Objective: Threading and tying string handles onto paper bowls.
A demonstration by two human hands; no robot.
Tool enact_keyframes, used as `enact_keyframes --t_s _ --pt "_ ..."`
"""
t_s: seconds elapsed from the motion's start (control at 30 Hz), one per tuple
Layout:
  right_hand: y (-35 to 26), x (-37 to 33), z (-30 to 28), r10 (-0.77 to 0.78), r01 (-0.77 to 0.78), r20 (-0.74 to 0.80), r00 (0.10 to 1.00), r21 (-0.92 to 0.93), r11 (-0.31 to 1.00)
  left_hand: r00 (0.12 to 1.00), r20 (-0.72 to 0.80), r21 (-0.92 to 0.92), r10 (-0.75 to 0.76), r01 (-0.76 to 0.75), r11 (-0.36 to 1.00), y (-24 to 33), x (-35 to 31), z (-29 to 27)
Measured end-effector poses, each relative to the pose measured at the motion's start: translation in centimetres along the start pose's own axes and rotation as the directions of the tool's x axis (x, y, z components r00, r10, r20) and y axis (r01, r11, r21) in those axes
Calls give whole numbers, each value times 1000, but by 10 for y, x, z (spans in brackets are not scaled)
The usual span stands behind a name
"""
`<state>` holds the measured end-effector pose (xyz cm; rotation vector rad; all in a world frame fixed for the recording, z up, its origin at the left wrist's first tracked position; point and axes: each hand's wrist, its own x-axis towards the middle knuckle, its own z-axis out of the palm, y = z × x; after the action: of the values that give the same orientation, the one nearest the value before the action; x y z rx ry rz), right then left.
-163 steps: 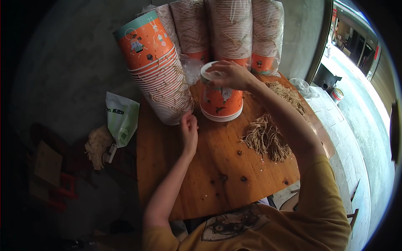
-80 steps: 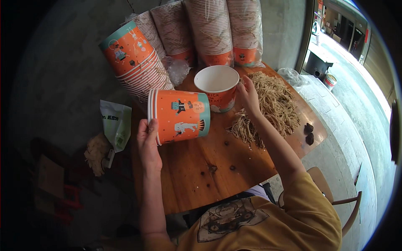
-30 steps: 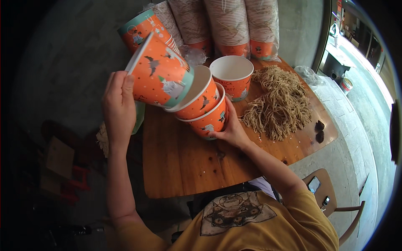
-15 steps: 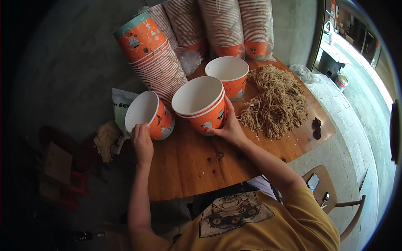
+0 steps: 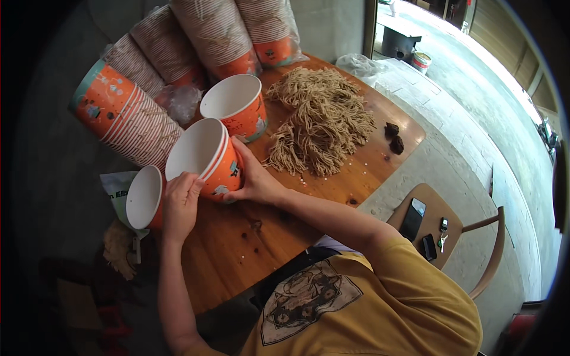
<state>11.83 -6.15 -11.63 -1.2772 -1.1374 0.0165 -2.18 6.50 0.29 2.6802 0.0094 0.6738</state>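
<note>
Using the string pile [image 5: 323, 121] as the landmark: the nested buckets [image 5: 221, 171], orange paper with white insides, are just left of it and a bit nearer the person, tilted a little. The right hand [image 5: 256, 180] is clamped around the side facing the pile, thumb low, and the left hand [image 5: 180, 204] has its fingers bunched together on the near rim. It's pretty crowded: a standing bucket [image 5: 234, 104] is just left of the pile, partly blocked by the held pair, and a loose bucket [image 5: 144, 197] is well left, partly behind the left hand. A leaning bucket stack [image 5: 127, 113] is farther left too, with wrapped stacks [image 5: 214, 38] and crumpled plastic [image 5: 180, 102] behind and left. Right of the pile there are two dark lumps [image 5: 394, 139], then, nearer the person, a chair [image 5: 439, 196] with phones and keys [image 5: 441, 242] on it.
</note>
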Motion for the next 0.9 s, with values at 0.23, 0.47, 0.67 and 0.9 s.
enact_keyframes --t_s 0.23,0.47,0.67,0.9 --pt "-8 3 0 17 -16 43 999 -15 1000 986 -157 203 59 -27 979 17 14 -20" --pt "6 -7 -21 179 -154 82 980 -246 957 892 -414 256 179 -75 964 65 19 -93" --pt "-20 -1 -142 102 219 324 941 -808 547 926 -325 488 190 -8 873 106 -77 -119" --pt "-13 7 -179 -41 466 515 856 -736 492 984 -99 516 145 -74 853 119 -103 -55"
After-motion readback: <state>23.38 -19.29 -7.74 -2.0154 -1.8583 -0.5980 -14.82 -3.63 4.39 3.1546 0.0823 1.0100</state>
